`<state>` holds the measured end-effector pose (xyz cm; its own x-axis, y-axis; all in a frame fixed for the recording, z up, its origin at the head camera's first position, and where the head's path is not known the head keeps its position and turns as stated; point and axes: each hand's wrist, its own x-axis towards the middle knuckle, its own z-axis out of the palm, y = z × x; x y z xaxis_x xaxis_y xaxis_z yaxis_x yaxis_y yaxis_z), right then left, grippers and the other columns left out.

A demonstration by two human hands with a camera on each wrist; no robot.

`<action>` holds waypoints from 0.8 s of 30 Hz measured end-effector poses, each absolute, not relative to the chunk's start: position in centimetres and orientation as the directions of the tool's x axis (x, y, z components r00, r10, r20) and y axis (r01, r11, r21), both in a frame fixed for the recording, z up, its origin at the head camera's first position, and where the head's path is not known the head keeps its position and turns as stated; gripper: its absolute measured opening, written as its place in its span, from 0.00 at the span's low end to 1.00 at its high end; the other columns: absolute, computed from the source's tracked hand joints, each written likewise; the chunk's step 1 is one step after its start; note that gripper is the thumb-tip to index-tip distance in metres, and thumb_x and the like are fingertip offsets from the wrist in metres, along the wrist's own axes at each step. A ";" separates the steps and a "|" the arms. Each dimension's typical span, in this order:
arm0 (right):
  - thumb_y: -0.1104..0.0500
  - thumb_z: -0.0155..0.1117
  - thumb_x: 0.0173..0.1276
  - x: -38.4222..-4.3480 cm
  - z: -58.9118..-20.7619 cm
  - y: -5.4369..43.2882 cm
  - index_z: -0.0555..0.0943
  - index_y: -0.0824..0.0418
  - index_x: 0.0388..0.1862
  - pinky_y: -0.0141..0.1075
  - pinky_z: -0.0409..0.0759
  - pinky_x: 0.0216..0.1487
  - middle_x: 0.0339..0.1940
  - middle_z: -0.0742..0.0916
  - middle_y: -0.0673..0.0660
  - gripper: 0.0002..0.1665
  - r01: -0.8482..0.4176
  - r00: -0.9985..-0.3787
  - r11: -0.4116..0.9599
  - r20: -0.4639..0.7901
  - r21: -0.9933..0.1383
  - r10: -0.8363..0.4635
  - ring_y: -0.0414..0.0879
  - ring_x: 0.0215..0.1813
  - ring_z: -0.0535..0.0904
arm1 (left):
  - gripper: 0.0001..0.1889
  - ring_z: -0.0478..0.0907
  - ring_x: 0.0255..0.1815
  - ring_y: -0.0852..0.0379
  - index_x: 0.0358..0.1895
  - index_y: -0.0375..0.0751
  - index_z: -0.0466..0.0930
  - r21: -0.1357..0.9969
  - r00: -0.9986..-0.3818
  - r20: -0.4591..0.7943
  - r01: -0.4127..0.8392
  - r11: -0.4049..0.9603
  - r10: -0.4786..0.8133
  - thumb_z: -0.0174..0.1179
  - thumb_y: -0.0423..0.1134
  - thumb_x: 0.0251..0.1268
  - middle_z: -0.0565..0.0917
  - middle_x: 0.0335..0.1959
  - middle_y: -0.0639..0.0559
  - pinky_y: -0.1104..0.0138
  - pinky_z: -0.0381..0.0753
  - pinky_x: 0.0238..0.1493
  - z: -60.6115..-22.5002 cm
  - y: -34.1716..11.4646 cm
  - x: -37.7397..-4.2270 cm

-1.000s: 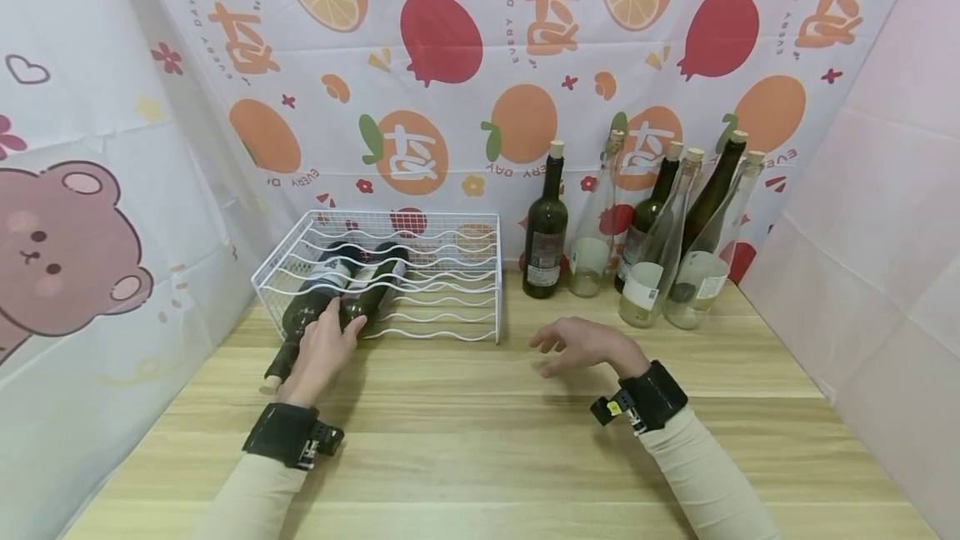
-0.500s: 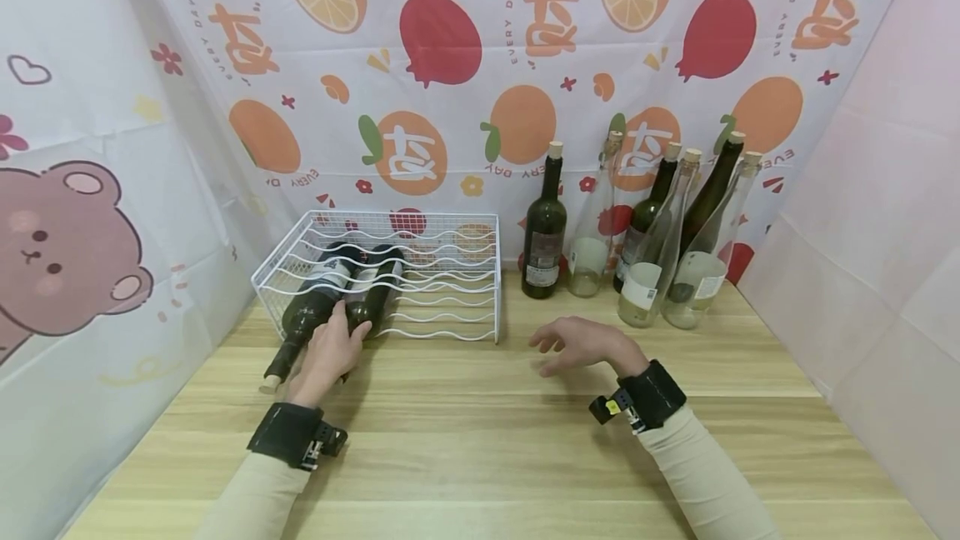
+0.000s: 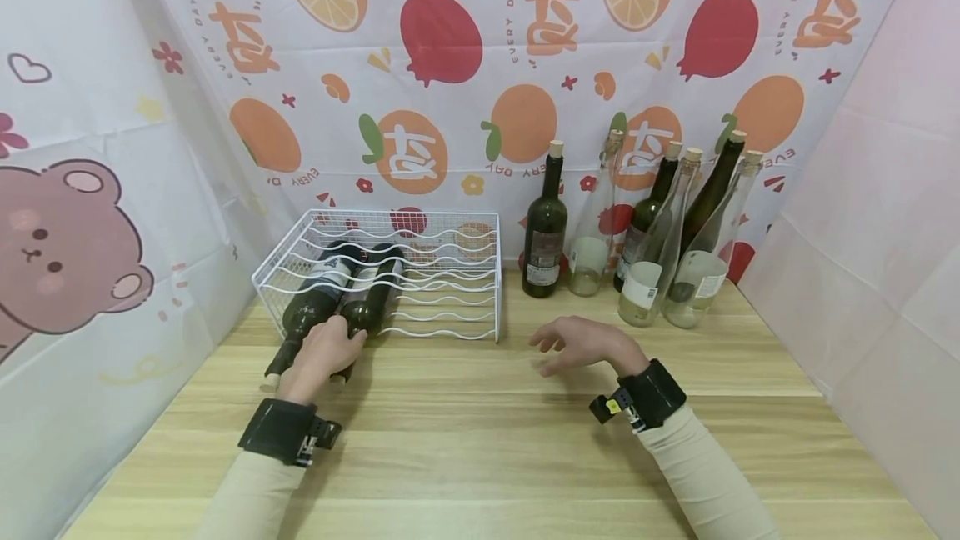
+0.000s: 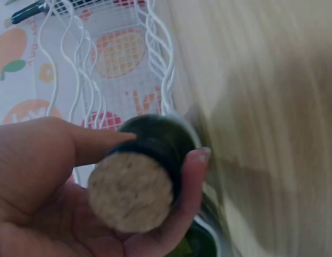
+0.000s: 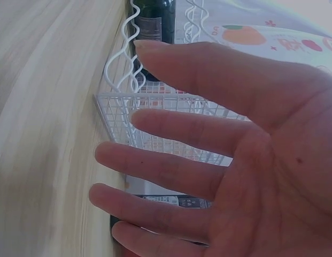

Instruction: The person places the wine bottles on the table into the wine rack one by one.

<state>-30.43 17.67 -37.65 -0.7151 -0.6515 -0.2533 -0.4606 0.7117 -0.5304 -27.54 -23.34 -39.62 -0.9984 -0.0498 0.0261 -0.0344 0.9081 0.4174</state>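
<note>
corked green bottle [image 3: 366, 309] partly in rack [image 3: 498, 277]

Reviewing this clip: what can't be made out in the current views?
Head view: neck of the gripped bottle, partly behind the left hand.
Head view: print on the leftmost standing bottle, too small to read.
Left wrist view: most of that neck, behind the cork.
Right wrist view: the rest of a dark bottle, cut off by the top edge.

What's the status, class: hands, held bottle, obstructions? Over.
Left hand grips green bottle; right hand empty. Bottle lies partly inside white rack. Second bottle close alongside.
</note>
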 end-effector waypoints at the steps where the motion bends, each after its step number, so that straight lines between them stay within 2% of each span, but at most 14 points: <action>1: 0.54 0.72 0.69 -30.4 -37.6 17.7 0.78 0.66 0.68 0.50 0.81 0.64 0.64 0.85 0.66 0.32 -0.461 -0.716 0.711 -0.252 -0.531 -0.652 0.65 0.66 0.81 | 0.19 0.81 0.36 0.34 0.34 0.26 0.76 0.412 -0.999 0.020 -0.030 0.911 -0.042 0.55 0.44 0.73 0.82 0.35 0.28 0.44 0.80 0.39 -39.5 -23.6 -27.6; 2: 0.54 0.72 0.69 -30.4 -37.6 17.7 0.78 0.65 0.68 0.50 0.81 0.64 0.63 0.86 0.66 0.32 -0.460 -0.716 0.710 -0.249 -0.533 -0.652 0.65 0.66 0.81 | 0.19 0.81 0.34 0.36 0.29 0.30 0.76 0.408 -0.999 0.012 -0.026 0.913 -0.034 0.55 0.44 0.72 0.82 0.33 0.31 0.45 0.80 0.37 -39.5 -23.8 -27.6; 6: 0.54 0.72 0.69 -30.5 -37.6 17.8 0.78 0.65 0.68 0.51 0.81 0.64 0.63 0.86 0.67 0.32 -0.457 -0.718 0.706 -0.244 -0.541 -0.652 0.66 0.66 0.81 | 0.17 0.79 0.30 0.39 0.23 0.38 0.74 0.378 -1.000 0.012 -0.001 0.926 -0.006 0.53 0.46 0.68 0.81 0.27 0.38 0.48 0.79 0.34 -40.3 -25.0 -28.4; 10: 0.54 0.72 0.70 -30.5 -37.6 17.9 0.78 0.66 0.68 0.50 0.82 0.64 0.63 0.86 0.67 0.31 -0.458 -0.717 0.704 -0.242 -0.543 -0.654 0.66 0.66 0.81 | 0.16 0.79 0.29 0.41 0.21 0.40 0.73 0.361 -1.000 -0.002 0.000 0.932 0.001 0.52 0.45 0.65 0.80 0.25 0.41 0.49 0.78 0.33 -40.1 -25.1 -28.4; 14: 0.54 0.72 0.70 -30.5 -37.6 17.9 0.78 0.66 0.68 0.50 0.82 0.64 0.62 0.86 0.67 0.31 -0.458 -0.718 0.706 -0.244 -0.540 -0.652 0.66 0.66 0.81 | 0.16 0.81 0.32 0.39 0.22 0.37 0.74 0.374 -1.000 -0.008 -0.007 0.927 -0.004 0.55 0.44 0.65 0.83 0.28 0.36 0.46 0.80 0.37 -39.0 -24.4 -27.6; 19: 0.54 0.72 0.70 -30.5 -37.6 17.9 0.78 0.66 0.68 0.50 0.82 0.64 0.62 0.86 0.67 0.31 -0.453 -0.719 0.708 -0.249 -0.541 -0.650 0.65 0.65 0.82 | 0.17 0.81 0.31 0.38 0.19 0.40 0.72 0.382 -0.999 0.039 0.002 0.924 -0.013 0.57 0.46 0.62 0.83 0.27 0.36 0.46 0.79 0.36 -40.8 -25.4 -28.9; 24: 0.54 0.72 0.70 -30.5 -37.6 17.9 0.78 0.66 0.68 0.49 0.82 0.63 0.62 0.86 0.67 0.32 -0.459 -0.715 0.706 -0.247 -0.540 -0.654 0.65 0.65 0.82 | 0.20 0.80 0.29 0.42 0.17 0.43 0.73 0.370 -0.996 0.086 0.003 0.929 -0.031 0.61 0.52 0.61 0.82 0.24 0.40 0.50 0.78 0.31 -45.0 -28.1 -32.2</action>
